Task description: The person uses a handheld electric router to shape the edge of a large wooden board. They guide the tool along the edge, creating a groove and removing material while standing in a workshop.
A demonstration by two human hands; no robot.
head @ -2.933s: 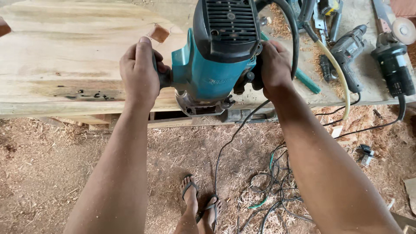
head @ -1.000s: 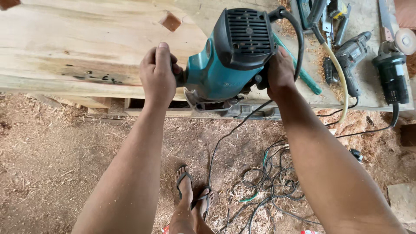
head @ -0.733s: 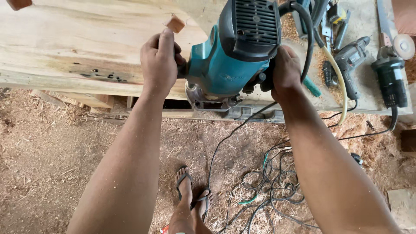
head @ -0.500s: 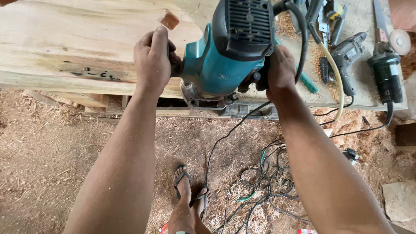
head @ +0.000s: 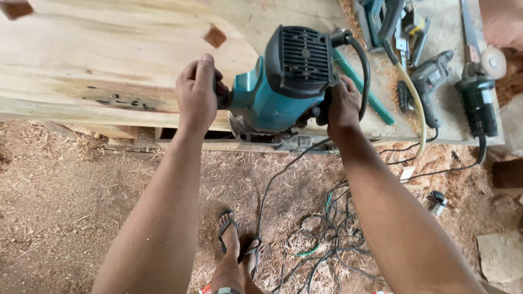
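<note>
Shifted slightly right along the slab [head: 98,60] edge: teal router [head: 283,81], left hand [head: 197,92] and right hand [head: 342,106] clamped on its side handles. Risk: trailing cord [head: 272,185] snagging, jerking the cut.

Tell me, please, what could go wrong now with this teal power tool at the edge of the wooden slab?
The router sits at the slab edge, base partly overhanging, so it may tip despite the left hand and right hand. Its cord hangs into tangled cables near the sandalled foot: a likely trip or snag.
</note>
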